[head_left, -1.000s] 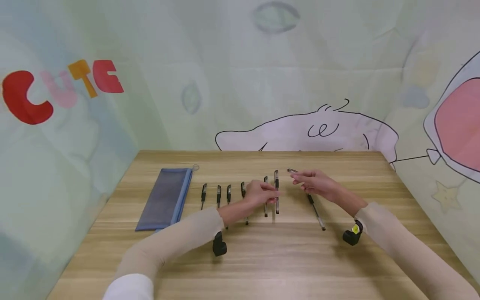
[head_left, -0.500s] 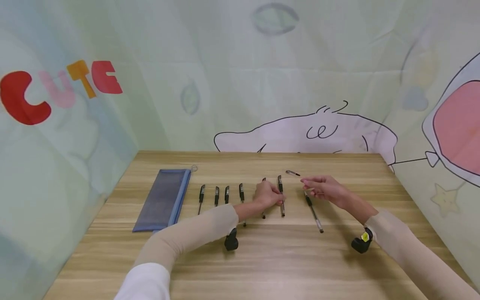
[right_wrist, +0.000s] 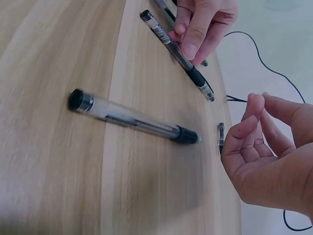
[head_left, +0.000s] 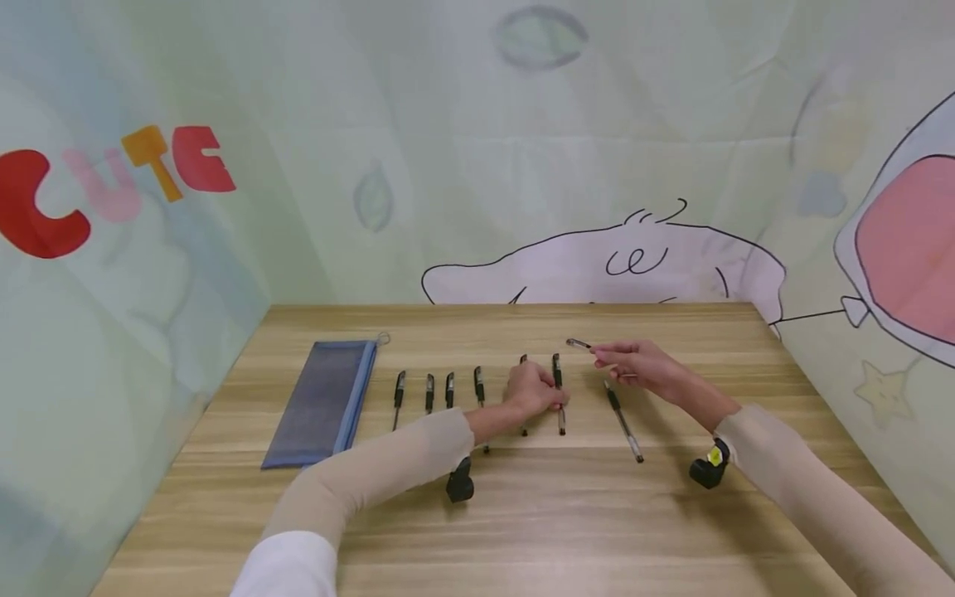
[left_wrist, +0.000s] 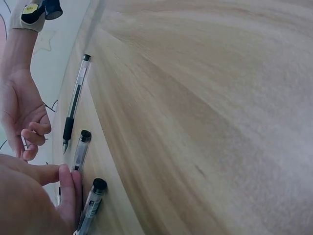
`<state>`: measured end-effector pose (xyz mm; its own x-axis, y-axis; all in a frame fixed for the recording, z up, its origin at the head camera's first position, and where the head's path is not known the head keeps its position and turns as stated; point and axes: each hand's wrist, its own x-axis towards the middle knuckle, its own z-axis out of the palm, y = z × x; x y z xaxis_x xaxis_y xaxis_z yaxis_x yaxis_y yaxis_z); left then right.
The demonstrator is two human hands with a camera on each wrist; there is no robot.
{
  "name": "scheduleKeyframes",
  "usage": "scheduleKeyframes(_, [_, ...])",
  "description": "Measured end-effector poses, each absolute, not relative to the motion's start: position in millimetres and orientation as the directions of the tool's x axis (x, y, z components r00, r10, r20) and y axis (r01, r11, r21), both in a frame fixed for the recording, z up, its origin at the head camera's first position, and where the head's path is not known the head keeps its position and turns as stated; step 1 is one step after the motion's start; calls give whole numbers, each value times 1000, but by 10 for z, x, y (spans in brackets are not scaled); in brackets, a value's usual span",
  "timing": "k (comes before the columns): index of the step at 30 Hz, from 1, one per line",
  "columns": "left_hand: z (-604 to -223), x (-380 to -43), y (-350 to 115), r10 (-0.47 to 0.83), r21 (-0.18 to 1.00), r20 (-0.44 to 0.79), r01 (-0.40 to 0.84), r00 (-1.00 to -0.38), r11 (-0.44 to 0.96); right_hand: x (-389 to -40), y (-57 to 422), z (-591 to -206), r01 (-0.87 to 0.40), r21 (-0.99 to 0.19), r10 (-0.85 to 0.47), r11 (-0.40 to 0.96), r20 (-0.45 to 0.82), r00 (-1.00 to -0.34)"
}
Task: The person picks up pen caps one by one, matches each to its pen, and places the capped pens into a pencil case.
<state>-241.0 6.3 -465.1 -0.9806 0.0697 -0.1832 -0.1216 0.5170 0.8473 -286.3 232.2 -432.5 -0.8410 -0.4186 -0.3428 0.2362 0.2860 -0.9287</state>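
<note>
a: what stands nearest?
b: two beige sleeves (head_left: 813, 493), each with a black wrist camera (head_left: 710, 466) at the cuff, extend over the wood-grain table (head_left: 567, 531).
a: and beyond the cuffs?
b: an uncapped pen (head_left: 623, 423) lies aslant, its bare tip directed away from the person. to its left, the left hand (head_left: 531, 390) pinches a capped pen (right_wrist: 172, 46) between thumb and fingers; a second pen (left_wrist: 92, 206) lies just beside it, partly covered by that hand. four further pens (head_left: 479, 383) form a row farther left.
a: the right hand (head_left: 637, 365)?
b: its fingers are bent, tips drawn together; whether they pinch anything cannot be told. a loose pen cap (head_left: 577, 342) lies at the fingertips, contact unclear.
a: the remainder?
b: a blue mesh pouch (head_left: 321, 406) lies flat, left of the row. behind the table hangs a printed backdrop (head_left: 462, 166), lettered "cute" at left.
</note>
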Motion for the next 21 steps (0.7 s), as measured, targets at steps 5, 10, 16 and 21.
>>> scheduleKeyframes(5, [-4616,-2390,44,62,865,-208,-154,-976,479,-2911,2274,-4323,237,-929,-419,284,-343,-841])
scheduleKeyframes(10, [-4578,-2343,-2,77,902,-219,-171,-973,397,-2961,2257,-4348,242,-926,-396,289,-346,-851])
scheduleKeyframes(16, [-4523,-2344,-17,106,936,-222,-181,-969,302,-2983,2338,-4385,254,-921,-378,295,-356,-855])
scheduleKeyframes(21, [-4465,-2349,73,148,954,-182,-137,-972,268,-2975,2455,-4390,245,-929,-378,276,-340,-861])
